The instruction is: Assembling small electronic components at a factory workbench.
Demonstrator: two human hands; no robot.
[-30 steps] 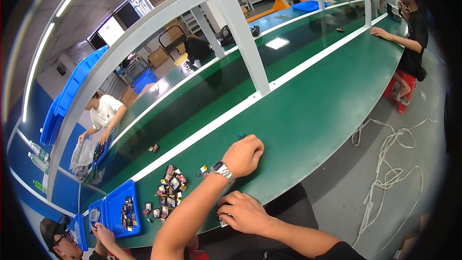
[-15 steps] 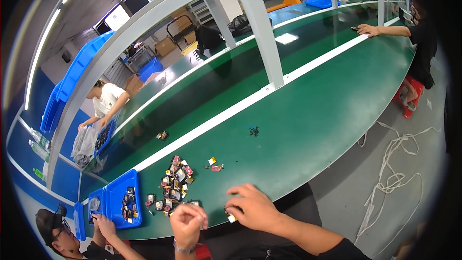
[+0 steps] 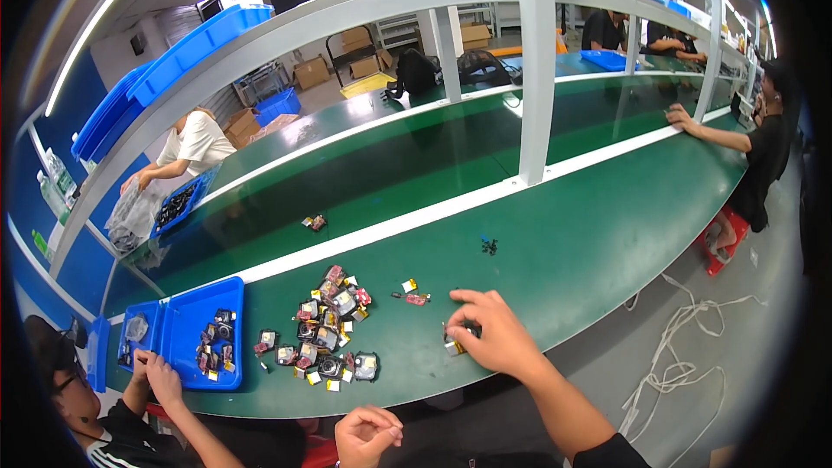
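Note:
My right hand (image 3: pixel 498 334) is over the green table, its fingers closed around a small dark electronic module (image 3: pixel 454 347) with a yellow-and-white part. The palm and fingers hide much of that piece. Low in the picture, off the table's near edge, is my left hand (image 3: pixel 368 436), fingers curled and thumb pressed against them; anything inside is hidden. A pile of similar modules (image 3: pixel 328 329), dark housings with pinkish boards and yellow-white parts, lies left of my right hand. Farther back are a separate pink circuit board (image 3: pixel 418 299) and a yellow-white piece (image 3: pixel 409 285).
At left, a co-worker's hands (image 3: pixel 152 368) are beside a blue tray (image 3: pixel 182 312) containing modules. Small black bits (image 3: pixel 490 248) lie farther back on the table (image 3: pixel 598 251). A grey upright post (image 3: pixel 535 78) stands on a white strip. Another person's hand (image 3: pixel 685 120) rests at far right.
My right hand has moved from the table's near edge farther over the table with the module. My left hand is now lower, away from the pile. The whole view has shifted.

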